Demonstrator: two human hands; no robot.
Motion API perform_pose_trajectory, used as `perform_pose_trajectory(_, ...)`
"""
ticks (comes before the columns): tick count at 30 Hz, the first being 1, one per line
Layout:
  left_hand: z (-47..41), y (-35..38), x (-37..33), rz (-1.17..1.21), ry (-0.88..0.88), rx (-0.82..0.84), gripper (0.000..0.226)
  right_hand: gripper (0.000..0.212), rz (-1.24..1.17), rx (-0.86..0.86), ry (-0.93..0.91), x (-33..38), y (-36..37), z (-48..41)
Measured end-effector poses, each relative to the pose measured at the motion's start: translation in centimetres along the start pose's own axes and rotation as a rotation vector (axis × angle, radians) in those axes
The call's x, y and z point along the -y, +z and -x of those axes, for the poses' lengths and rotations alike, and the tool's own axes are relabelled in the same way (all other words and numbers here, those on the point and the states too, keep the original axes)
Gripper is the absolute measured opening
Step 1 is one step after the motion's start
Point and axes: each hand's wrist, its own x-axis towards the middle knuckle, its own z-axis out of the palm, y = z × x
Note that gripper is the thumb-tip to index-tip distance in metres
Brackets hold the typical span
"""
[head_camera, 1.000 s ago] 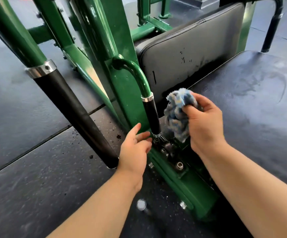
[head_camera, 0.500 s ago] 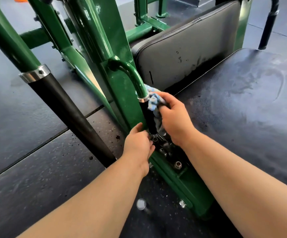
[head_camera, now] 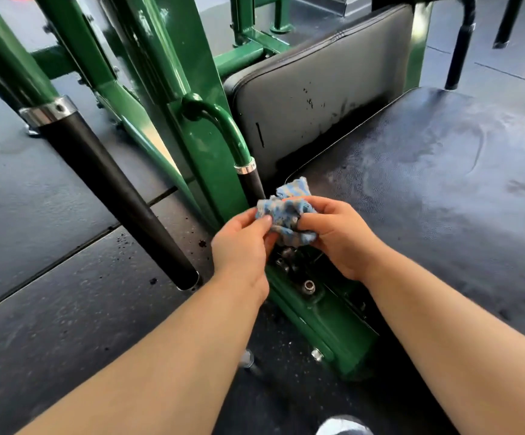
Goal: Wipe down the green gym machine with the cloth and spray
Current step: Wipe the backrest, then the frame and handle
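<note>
Looking down, my left hand (head_camera: 242,246) pinches an edge of the blue cloth (head_camera: 286,215) and my right hand (head_camera: 339,240) curls round the rest, just before the short black grip (head_camera: 252,186) of the green machine (head_camera: 192,105). It seems light and limp, best wadded in the palm. Half a second ago my right hand alone wrapped it on that grip.

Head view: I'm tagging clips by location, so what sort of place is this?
Most likely a gym: a green machine frame with a black rubber grip, a padded black seat and dark rubber floor tiles.
</note>
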Motion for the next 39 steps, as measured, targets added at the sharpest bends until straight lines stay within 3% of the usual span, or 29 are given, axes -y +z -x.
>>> perform_pose_trajectory(3, 0.5, -0.2, -0.8, -0.221, 0.151, 0.21, 0.024, 0.036, 0.029, 0.15, 0.008, 0.5, -0.5, 0.3)
perform_pose_trajectory(5, 0.9, -0.1, -1.0, -0.397, 0.252, 0.254, 0.027, 0.036, 0.153, 0.009, -0.072, 0.4, -0.3, -0.5)
perform_pose_trajectory(8, 0.3, -0.6, -1.2, -0.538, 0.46, -0.061, 0.026, 0.043, 0.035, -0.204, -0.178, 1.8, -0.2, -3.2)
perform_pose_trajectory(10, -0.5, -1.3, -1.2, -0.518, 0.43, -0.244, 0.027, 0.05, -0.084, -0.212, -0.22, 3.6, 0.4, -5.8)
perform_pose_trajectory(12, -1.1, -1.8, -1.2, -0.483, 0.346, -0.291, 0.027, 0.047, -0.037, -0.138, -0.189, 4.4, 2.3, -8.0)
perform_pose_trajectory(14, -1.5, -1.9, -1.3, -0.465, 0.277, -0.29, 0.027, 0.035, 0.09, -0.041, -0.065, 3.9, 4.2, -9.0)
perform_pose_trajectory(16, -1.6, -1.7, -1.3, -0.461, 0.23, -0.268, 0.028, 0.024, 0.143, -0.051, 0.109, 2.8, 4.4, -9.9)
perform_pose_trajectory(18, -1.7, -1.4, -1.2, -0.48, 0.197, -0.218, 0.029, 0.031, 0.132, -0.082, 0.241, 1.9, 3.5, -10.6)
perform_pose_trajectory(19, -1.7, -1.3, -1.2, -0.489, 0.182, -0.19, 0.029, 0.03, 0.173, -0.096, 0.279, 1.6, 3.2, -10.8)
perform_pose_trajectory(21, -1.8, -1.2, -1.3, -0.492, 0.155, -0.153, 0.031, 0.008, 0.329, -0.059, 0.302, 0.8, 3.3, -10.9)
perform_pose_trajectory(23, -1.9, -1.3, -1.5, -0.483, 0.138, -0.152, 0.032, 0.015, 0.407, -0.049, 0.308, 0.8, 3.6, -10.6)
perform_pose_trajectory(27, -2.0, -1.4, -1.3, -0.49, 0.155, -0.186, 0.031, 0.036, -0.112, -0.01, 0.226, 2.8, 4.7, -12.6)
perform_pose_trajectory(28, -2.2, -1.4, -1.2, -0.486, 0.167, -0.194, 0.032, 0.033, -0.134, 0.033, 0.223, 3.2, 4.9, -13.0)
perform_pose_trajectory(33, -2.4, -1.4, -1.4, -0.481, 0.097, -0.196, 0.037, 0.021, 0.238, 0.183, 0.334, 0.8, 4.1, -12.5)
perform_pose_trajectory(37, -3.0, -1.3, -2.0, -0.426, 0.037, -0.134, 0.049, 0.015, 0.352, 0.043, 0.312, 0.0, 3.5, -12.1)
perform_pose_trajectory(39, -2.9, -1.6, -1.9, -0.423, 0.038, -0.111, 0.053, 0.017, 0.268, -0.138, 0.168, -1.0, 3.4, -11.2)
